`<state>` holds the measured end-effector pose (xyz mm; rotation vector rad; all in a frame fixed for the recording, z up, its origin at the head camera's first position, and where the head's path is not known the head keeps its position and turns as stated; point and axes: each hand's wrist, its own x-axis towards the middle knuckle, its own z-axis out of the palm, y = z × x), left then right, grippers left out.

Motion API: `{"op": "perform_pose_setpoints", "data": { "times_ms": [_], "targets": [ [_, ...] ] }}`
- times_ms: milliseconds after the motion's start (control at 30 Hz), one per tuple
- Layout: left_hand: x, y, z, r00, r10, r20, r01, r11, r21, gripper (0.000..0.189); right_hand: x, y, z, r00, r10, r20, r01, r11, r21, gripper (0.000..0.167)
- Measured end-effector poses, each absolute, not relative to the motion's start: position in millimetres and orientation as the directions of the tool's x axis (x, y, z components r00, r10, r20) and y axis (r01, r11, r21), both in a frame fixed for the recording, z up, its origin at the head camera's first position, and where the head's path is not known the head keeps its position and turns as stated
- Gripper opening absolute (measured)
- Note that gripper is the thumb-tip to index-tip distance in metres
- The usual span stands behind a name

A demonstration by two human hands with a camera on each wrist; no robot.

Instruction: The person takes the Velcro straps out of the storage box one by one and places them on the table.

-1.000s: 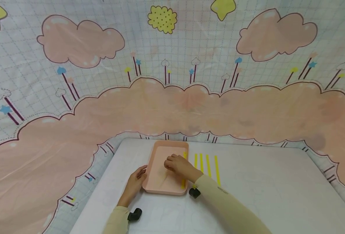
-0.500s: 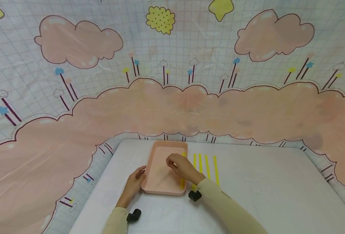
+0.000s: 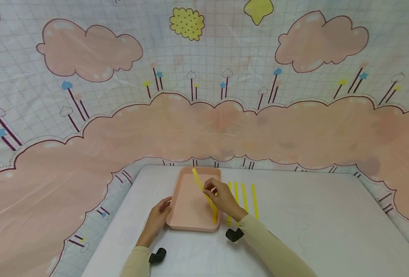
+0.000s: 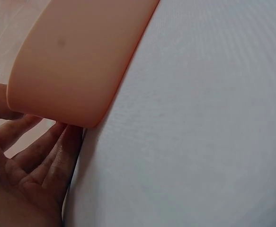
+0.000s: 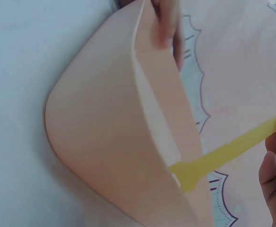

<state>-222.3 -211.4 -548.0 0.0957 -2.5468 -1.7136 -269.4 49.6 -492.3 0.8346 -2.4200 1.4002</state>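
My right hand [image 3: 221,196] is over the right part of a shallow, peach-coloured tray [image 3: 187,207]. Thumb and fingertips pinch a thin yellow strip [image 3: 196,176], which slants from the tray's far end down toward its near right side. In the right wrist view the strip [image 5: 237,147] runs from the fingers to the tray's rim, where its far end looks wider. More yellow [image 3: 215,217] shows along the tray's right side, overlapped by the held strip. My left hand [image 3: 157,221] holds the tray's left edge, a digit over the rim and fingers [image 4: 38,153] against the outer wall.
Several yellow strips [image 3: 244,196] lie side by side on the white table [image 3: 311,223], just right of the tray; my right forearm covers their near ends. A black wrist camera [image 3: 157,255] sits on each wrist. A patterned cloth [image 3: 242,130] rises behind the table.
My right hand has shifted slightly right and turned, its fingertips now more visible. The strip it pinches now shows clearly, slanting across the tray. The left hand keeps its place on the tray.
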Motion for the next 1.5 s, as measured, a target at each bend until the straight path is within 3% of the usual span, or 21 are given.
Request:
{"op": "perform_pose_setpoints", "data": {
  "times_ms": [300,633,1167,1500],
  "targets": [
    [-220,-212,-546,-0.996,-0.087,0.027,-0.009,0.380,0.925,0.041,-261,54,-484,-0.905,-0.229,0.357,-0.412,0.273,-0.869,0.016],
    [-221,-212,-548,-0.996,-0.082,0.027,-0.006,0.382,0.924,0.042,-255,61,-480,-0.955,-0.185,0.231,-0.262,0.169,-0.950,0.021],
    [-220,-212,-546,-0.996,-0.090,0.011,-0.023,0.374,0.927,0.041,-247,89,-487,-0.974,-0.154,0.164,-0.168,0.018,-0.986,0.024],
    [-220,-212,-545,-0.997,-0.083,0.012,-0.019,0.362,0.932,0.042,-246,107,-488,-0.984,-0.117,0.134,-0.133,-0.020,-0.991,0.034]
  ]
}}
